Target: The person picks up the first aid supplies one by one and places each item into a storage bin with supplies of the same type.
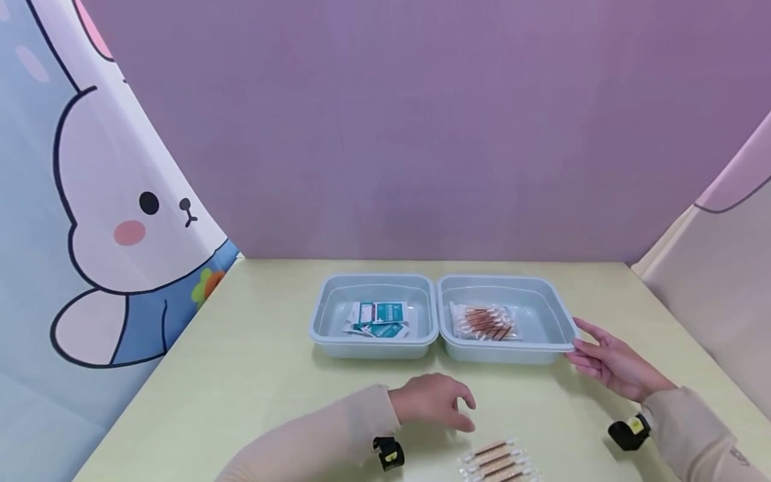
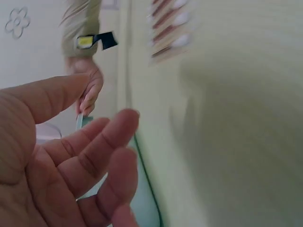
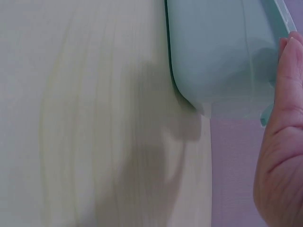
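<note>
My right hand (image 1: 614, 365) grips the near right corner of a pale blue plastic basin (image 1: 542, 349), thumb and fingers at its rim. In the right wrist view, the fingers (image 3: 289, 71) lie along the basin's edge. A bag of cotton swabs (image 1: 484, 323) lies inside this basin. My left hand (image 1: 430, 402) hovers over the table in front of the basins, fingers loosely bent and holding nothing. Close below it lies another pack of cotton swabs (image 1: 500, 463), cut off by the head view's lower edge; its swabs (image 2: 168, 28) also appear in the left wrist view.
A second pale blue basin (image 1: 373, 349) stands directly left of the first, with several teal-and-white sachets (image 1: 379, 318) in it. Both stand on a pale yellow table (image 1: 241, 375). A purple panel (image 1: 421, 134) rises behind, and a rabbit-print curtain (image 1: 114, 221) hangs at left.
</note>
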The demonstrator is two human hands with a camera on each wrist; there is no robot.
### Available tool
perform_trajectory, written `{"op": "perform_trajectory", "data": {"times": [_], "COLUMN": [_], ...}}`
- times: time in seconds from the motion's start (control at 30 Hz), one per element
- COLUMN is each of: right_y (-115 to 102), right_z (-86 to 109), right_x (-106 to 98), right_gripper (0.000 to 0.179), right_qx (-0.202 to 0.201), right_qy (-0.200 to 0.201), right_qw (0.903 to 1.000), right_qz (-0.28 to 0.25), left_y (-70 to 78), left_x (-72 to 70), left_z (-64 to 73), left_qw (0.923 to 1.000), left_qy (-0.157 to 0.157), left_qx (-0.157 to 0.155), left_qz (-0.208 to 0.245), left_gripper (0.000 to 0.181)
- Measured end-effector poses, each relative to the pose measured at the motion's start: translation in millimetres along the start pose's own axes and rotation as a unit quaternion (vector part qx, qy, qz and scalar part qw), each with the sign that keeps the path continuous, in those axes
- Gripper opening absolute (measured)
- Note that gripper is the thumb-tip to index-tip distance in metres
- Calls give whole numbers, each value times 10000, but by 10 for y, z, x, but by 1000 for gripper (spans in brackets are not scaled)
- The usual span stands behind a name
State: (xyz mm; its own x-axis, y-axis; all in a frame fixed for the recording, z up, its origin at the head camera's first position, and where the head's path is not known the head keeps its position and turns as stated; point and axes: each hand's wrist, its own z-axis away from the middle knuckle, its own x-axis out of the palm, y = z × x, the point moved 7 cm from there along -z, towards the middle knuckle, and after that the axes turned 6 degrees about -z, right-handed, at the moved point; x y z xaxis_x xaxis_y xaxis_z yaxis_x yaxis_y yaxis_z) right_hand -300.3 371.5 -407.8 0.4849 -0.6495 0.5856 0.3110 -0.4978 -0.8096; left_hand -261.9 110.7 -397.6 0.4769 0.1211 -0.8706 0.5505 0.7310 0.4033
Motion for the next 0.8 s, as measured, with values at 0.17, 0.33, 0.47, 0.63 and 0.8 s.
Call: {"op": "perform_trajectory", "data": {"times": [0.17,0.33,0.47,0.63,0.8], "right_y": [4,9,0,6,4], "right_z": [-9,-4,-8,-12,-2], "right_x": [3,-8,1,7,-3], "right_gripper": [47,47,47,47,46], "right_qx": [-1,4,-30,-20,-10], "right_qy": [-47,-18,-81,-102,-50], "right_qw": [10000,10000,9999,9999,9999], "right_qz": [-56,-55,-82,-118,-140], "left_y": [0,69,175,267,309], "left_x": [166,289,351,413,421], "left_z": [15,33,26,23,58], "left_qw": [9985,9953,9918,9845,9869], "left_qy": [-160,-315,-221,-62,-180], "left_qx": [-76,-73,-107,-195,-49], "left_qz": [-519,-911,-1253,-1743,-1605], "left_gripper": [22,21,26,27,22]}}
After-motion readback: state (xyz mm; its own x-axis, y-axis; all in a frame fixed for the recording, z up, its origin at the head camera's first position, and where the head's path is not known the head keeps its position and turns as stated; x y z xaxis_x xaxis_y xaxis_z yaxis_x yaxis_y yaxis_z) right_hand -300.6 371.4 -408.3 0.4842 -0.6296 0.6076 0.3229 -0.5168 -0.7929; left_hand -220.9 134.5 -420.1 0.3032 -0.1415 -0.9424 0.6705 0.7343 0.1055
